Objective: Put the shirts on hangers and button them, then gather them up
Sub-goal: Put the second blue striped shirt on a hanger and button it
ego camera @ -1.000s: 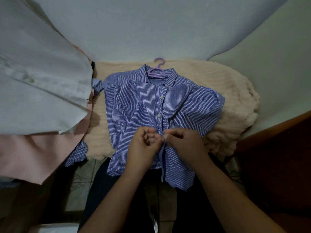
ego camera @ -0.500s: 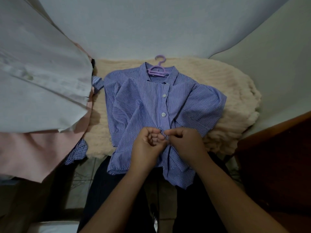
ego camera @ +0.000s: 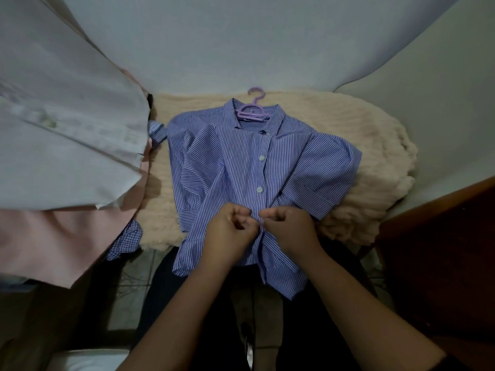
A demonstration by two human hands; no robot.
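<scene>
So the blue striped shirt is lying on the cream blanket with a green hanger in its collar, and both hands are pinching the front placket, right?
Not quite: the hanger is purple, not green, as the head view shows. The rest holds: the blue striped shirt lies on the cream blanket, and the left hand and right hand both pinch its front placket.

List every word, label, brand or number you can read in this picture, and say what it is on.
No readable text anywhere.
Dark tag inside the collar of the striped shirt, just below the purple hanger: too small and blurred to read.
White shirt and pink cloth at the left: no print visible.
</scene>
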